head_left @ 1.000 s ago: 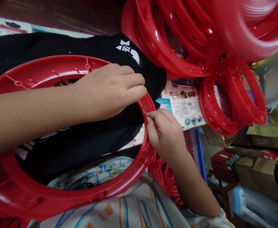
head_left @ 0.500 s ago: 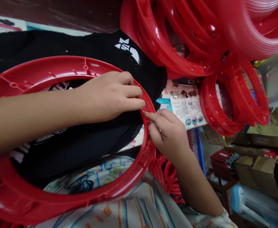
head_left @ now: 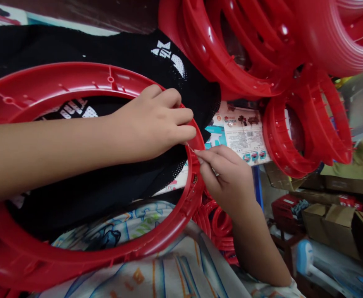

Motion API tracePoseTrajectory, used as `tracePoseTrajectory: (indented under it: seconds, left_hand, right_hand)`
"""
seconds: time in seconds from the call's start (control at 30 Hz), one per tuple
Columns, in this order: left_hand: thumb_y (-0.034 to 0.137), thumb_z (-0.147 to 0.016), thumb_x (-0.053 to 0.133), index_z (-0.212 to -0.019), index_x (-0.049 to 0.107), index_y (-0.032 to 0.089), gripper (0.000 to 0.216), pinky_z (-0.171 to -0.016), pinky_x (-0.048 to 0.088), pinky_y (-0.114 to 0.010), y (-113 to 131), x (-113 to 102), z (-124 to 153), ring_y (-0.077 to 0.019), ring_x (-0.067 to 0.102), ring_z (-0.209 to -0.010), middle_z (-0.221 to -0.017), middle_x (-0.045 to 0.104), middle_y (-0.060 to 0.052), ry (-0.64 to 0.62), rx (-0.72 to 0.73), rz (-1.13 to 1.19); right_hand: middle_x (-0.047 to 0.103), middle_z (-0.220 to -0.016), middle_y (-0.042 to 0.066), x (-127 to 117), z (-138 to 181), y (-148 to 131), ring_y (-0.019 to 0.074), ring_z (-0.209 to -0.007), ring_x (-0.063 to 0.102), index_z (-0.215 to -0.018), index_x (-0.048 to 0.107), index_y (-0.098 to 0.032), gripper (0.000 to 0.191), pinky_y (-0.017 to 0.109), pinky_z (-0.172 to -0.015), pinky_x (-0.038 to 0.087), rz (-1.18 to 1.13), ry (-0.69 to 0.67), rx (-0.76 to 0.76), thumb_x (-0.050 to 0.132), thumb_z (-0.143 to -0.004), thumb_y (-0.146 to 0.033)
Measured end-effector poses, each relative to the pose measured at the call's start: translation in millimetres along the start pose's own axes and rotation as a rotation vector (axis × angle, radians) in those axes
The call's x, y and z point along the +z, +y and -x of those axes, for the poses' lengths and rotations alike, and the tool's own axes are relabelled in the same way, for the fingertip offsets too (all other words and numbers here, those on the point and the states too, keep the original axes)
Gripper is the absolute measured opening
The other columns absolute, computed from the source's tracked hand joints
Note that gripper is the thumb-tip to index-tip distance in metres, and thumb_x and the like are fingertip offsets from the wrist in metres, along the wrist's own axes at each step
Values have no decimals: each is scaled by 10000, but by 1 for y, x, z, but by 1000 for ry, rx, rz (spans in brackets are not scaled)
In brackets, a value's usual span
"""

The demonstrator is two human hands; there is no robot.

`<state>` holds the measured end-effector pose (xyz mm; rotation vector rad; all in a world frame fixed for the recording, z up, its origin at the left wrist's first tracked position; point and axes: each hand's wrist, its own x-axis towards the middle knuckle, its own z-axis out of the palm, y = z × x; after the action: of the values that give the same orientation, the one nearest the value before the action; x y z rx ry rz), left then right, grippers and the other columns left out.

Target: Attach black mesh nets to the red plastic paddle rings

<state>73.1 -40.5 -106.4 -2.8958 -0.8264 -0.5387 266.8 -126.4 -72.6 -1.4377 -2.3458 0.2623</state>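
A large red plastic ring [head_left: 152,244] with small posts and ribs on its inner face lies over a black cloth [head_left: 113,194] and my lap. My left hand [head_left: 156,120] reaches across the opening, its fingers curled over the right side of the rim. Just below it, my right hand [head_left: 228,174] is closed in a pinch at the outer edge. A thin pale strand [head_left: 192,149], like fine wire or thread, runs from the right fingertips toward the left hand. The left fingertips and thumb are mostly hidden.
Several red plastic rings [head_left: 212,49] are stacked at the top right, with smaller red rings [head_left: 280,136] below them. A printed cardboard sheet [head_left: 243,132] lies under the cloth. Cardboard boxes [head_left: 330,223] and a blue-and-white object [head_left: 305,256] stand at the lower right.
My right hand has drawn slightly right and down from the left fingers, and the thin strand now shows between them. The left hand still grips the rim, its knuckles a little raised.
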Motion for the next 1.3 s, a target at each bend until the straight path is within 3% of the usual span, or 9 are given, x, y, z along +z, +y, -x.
tracePoseTrajectory:
  seconds: [0.33,0.63,0.93,1.17,1.3]
  left_hand:
    - [228,-940,407,-797,639,201,274,-667,360,-372,1,2,2,-271,584,-906,-842,659,-44,77,-15,-1]
    - [219,-933,386,-806,629,204,274,-700,403,-398,-1,-3,2,-272,591,-913,-866,663,-58,33,28,-16]
    - [168,-976,327,-919,620,244,308,-804,458,-361,1,-5,10,-222,606,-1013,-1046,679,-12,168,253,-61]
    - [232,-968,382,-948,638,229,257,-742,454,-382,0,2,7,-244,604,-967,-1028,666,-45,117,204,23]
    - [236,-957,431,-941,656,246,226,-790,426,-414,4,-2,10,-251,574,-970,-974,653,-39,147,147,-30]
  right_hand:
    - [670,-735,91,7,11,-6,193,-679,573,-998,672,-62,223,327,-621,505,224,6,-181,477,-901,-109]
    - [666,-780,78,-1,12,-4,182,-755,603,-890,661,-150,226,317,-700,523,118,-99,-115,437,-919,-144]
    - [672,-809,113,-2,7,-3,196,-750,606,-911,675,-99,252,337,-684,538,66,-123,-74,425,-913,-129]
    - [681,-853,100,-4,7,-4,181,-792,630,-977,680,-103,233,323,-720,544,-41,-138,4,461,-899,-115]
    - [690,-882,117,-2,8,-6,190,-817,641,-994,688,-88,248,332,-739,543,-75,-147,51,463,-892,-111]
